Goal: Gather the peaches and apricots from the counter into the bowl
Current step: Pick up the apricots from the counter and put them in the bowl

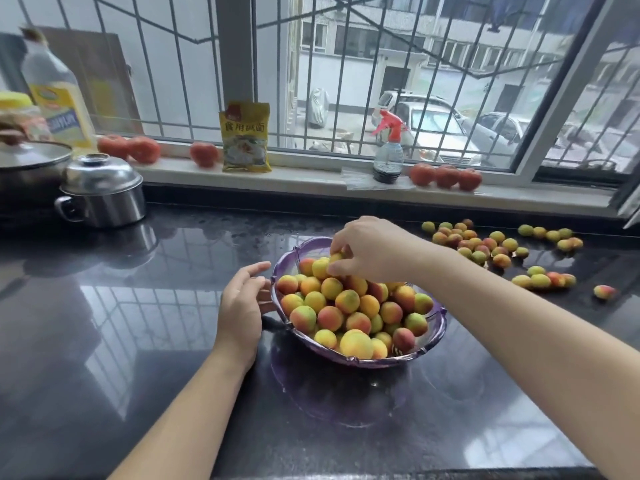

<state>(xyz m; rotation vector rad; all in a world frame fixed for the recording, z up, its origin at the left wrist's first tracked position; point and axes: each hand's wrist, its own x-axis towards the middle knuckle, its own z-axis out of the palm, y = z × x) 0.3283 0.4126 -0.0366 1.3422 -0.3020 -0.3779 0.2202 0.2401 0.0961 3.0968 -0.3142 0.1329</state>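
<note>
Head view: purple bowl [437, 317] sits mid-counter [138, 341], heaped w/ peaches & apricots [347, 301]. Right hand [375, 249] over the bowl's far side, fingers curled, pinching a yellow fruit [335, 258] at the top of the pile. Left hand [242, 303] w/ relaxed, straight fingers against the bowl's left rim. Loose fruit [485, 244] scattered on the counter to the right, well apart from the bowl.
</note>
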